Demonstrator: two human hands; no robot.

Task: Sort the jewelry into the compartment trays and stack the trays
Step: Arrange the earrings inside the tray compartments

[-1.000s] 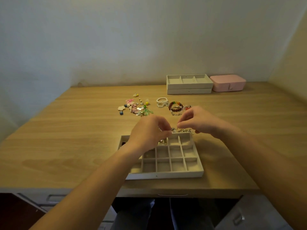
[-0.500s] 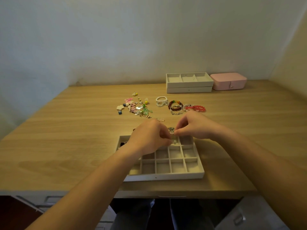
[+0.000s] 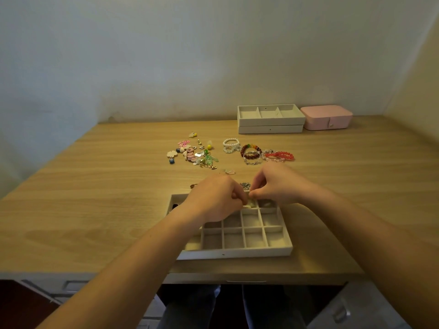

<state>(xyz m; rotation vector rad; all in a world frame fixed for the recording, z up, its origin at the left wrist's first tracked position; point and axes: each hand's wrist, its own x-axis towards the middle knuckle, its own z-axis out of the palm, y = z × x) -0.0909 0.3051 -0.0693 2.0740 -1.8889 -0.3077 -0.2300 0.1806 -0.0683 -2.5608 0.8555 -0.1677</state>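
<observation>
1. Fingers (image 3: 238, 195) of the left hand (image 3: 213, 200) were curled tight. Thumb and forefinger pinched a small pale piece (image 3: 248, 205) over the far row of the compartment tray (image 3: 234, 252).
2. On the right hand (image 3: 278, 186) the fingers (image 3: 257, 189) were curled as well, with their tips pressed together just beside the left ones. Whatever lay between those tips was hidden, so we could not tell whether this hand held anything.
3. We noted the compartment tray lying flat near the front edge of the table (image 3: 95, 186), directly under both hands. The left forearm covered its left part. A dark item (image 3: 175, 206) sat in the far-left compartment and a pale item (image 3: 267, 204) in the far-right one.
4. Just beyond the tray's far rim a silver chain cluster (image 3: 245, 185) lay on the table, showing between the two hands. A small gold-coloured piece (image 3: 193, 185) lay left of it, and a pale earring (image 3: 229, 172) a little farther back.
5. Farther out we recorded a heap of small charms (image 3: 196, 154) on the left. To the right lay a pearl bracelet (image 3: 231, 145), a multicoloured bead bracelet (image 3: 250, 150) and a red bead bracelet (image 3: 282, 156), close together.
6. At the back of the table, by the wall (image 3: 166, 55), stood two stacked trays (image 3: 270, 125). The upper one had three compartments.
7. A closed pink box (image 3: 326, 117) with a snap tab stood just beside the stack, on its right.
8. Grey drawer fronts (image 3: 59, 284) showed below the table edge.
</observation>
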